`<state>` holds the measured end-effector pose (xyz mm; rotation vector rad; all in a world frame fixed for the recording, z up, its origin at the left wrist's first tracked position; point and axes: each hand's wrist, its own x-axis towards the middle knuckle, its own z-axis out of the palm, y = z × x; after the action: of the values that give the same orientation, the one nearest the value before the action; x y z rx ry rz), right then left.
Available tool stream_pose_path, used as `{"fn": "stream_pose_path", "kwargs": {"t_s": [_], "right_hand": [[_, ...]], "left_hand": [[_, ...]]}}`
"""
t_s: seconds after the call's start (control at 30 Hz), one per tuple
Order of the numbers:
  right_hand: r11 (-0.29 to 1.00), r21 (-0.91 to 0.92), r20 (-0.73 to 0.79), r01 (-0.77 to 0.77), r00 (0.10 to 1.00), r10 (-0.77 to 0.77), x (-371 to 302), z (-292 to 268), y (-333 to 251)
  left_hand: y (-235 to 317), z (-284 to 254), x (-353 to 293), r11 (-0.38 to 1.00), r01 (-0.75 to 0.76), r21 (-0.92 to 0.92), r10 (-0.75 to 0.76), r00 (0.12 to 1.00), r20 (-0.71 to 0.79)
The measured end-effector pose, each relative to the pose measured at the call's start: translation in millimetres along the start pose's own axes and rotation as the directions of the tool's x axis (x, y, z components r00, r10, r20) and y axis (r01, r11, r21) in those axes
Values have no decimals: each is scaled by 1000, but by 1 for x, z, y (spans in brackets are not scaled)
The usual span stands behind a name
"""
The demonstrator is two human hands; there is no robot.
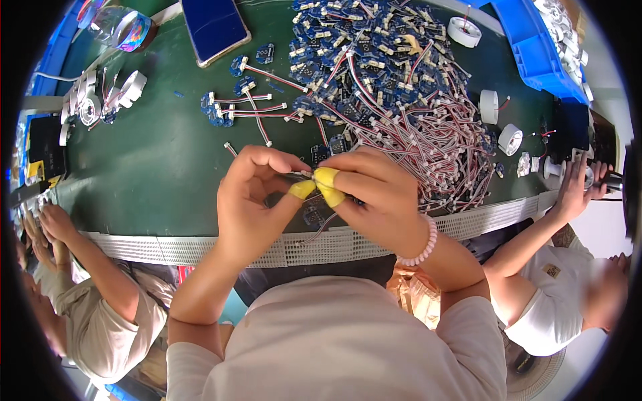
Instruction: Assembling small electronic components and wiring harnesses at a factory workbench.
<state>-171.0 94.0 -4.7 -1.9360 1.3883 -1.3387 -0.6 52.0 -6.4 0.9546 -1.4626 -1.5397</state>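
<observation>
My left hand (249,200) and my right hand (382,194) meet fingertip to fingertip over the near part of the green table. Yellow wraps cover my left thumb tip and the tips of my right thumb and index finger. Pinched in the left fingers is a small, thin piece that looks like a cable end (299,175). What the right fingers press at the same spot is mostly hidden. Just beyond my fingertips lie small dark circuit boards (338,143). Below the hands another blue board (312,216) shows, with a thin cable near it.
A large heap of blue circuit boards (374,47) adjoins a pile of white-plugged cables (441,144). A phone (212,28) and a bottle (119,28) lie at the back. White round housings (489,107) and a blue bin (528,47) stand right. Co-workers' hands (576,188) work at both sides.
</observation>
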Motion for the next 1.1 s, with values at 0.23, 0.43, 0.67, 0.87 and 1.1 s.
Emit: {"fn": "stream_pose_path", "kwargs": {"t_s": [0.23, 0.43, 0.67, 0.87, 1.1], "right_hand": [[980, 98, -30, -174, 984, 178, 5, 7, 3], [993, -94, -106, -70, 993, 60, 25, -6, -3], [877, -431, 49, 212, 976, -212, 14, 2, -4], [846, -416, 175, 334, 942, -286, 14, -14, -16], [775, -495, 289, 394, 915, -281, 26, -13, -11]], "left_hand": [[0, -5, 6, 960, 108, -258, -100, 994, 46], [20, -7, 19, 967, 23, -252, 4, 994, 105], [-5, -14, 9, 919, 259, -297, -207, 959, 195], [6, -13, 7, 937, 256, -237, -213, 958, 192], [13, -20, 20, 985, 135, -103, -118, 981, 156]]}}
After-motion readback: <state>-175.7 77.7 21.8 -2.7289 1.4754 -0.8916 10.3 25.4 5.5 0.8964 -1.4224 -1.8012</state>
